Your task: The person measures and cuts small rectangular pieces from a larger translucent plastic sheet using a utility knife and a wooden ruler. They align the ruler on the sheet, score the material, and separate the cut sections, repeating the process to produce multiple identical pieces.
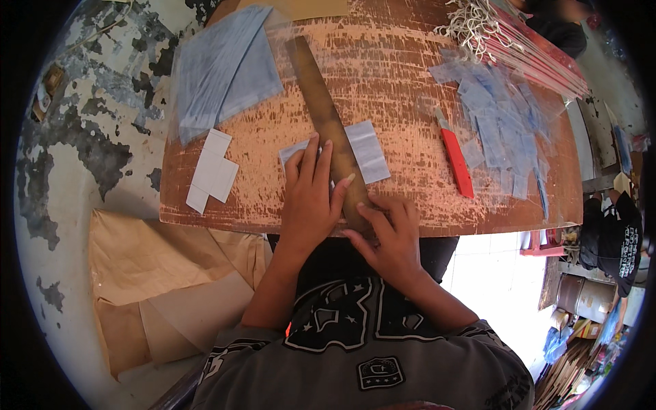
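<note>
A long, flat brown strip like a ruler (321, 102) slants across the worn wooden table toward me. Beneath it lies a small pale bluish sheet (369, 152), showing on both sides; its middle is hidden. My left hand (311, 188) rests on the strip and the sheet's left part, fingers stretched out and thumb spread onto the strip. At the strip's near end, my right hand (391, 236) grips it between thumb and bent fingers. To the right, a red cutter knife (456, 162) lies with its blade pointing away from me.
White paper pieces (213, 171) lie left; clear bluish plastic sheets (229, 75) are stacked at far left. Scattered plastic pieces (502, 123) cover the right side. A bundle of pink sticks with white strings (519, 44) lies far right, near another person's dark sleeve (557, 31). Brown paper (157, 266) sits below the table.
</note>
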The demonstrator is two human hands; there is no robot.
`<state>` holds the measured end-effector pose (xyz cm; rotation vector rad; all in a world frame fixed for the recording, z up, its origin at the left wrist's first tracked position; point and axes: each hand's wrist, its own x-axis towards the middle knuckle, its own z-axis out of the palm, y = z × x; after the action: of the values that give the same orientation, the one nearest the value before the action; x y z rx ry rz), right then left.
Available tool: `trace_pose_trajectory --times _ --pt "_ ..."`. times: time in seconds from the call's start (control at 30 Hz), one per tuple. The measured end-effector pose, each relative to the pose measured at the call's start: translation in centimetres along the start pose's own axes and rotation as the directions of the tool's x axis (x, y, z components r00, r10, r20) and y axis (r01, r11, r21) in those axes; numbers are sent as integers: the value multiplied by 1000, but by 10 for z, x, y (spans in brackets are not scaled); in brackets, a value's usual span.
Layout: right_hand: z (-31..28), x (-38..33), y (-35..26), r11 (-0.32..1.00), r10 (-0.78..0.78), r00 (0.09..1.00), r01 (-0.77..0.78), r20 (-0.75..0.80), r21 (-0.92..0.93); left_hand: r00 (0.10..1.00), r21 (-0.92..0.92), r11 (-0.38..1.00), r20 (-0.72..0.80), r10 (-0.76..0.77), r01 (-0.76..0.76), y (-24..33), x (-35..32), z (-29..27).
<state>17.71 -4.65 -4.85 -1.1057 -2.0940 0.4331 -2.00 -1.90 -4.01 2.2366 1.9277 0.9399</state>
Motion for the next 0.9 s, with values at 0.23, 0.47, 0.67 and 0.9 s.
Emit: trace_pose_trajectory --times 0.23,0.47,0.67,0.9 --pt "3 0 5 999 -11 1000 12 -25 36 1000 3 1000 -2 0 0 -1 -1 3" --pt "6 2 4 1000 1 998 1 -55 27 1000 -12 1000 16 -22 22 -1 -1 4" --pt "9 6 0 999 -10 998 8 -57 -37 1000 23 1000 12 4 -4 -2 0 6" --pt "7 6 -2 1000 20 999 -21 -49 -20 1000 33 999 24 3 -4 -1 0 4"
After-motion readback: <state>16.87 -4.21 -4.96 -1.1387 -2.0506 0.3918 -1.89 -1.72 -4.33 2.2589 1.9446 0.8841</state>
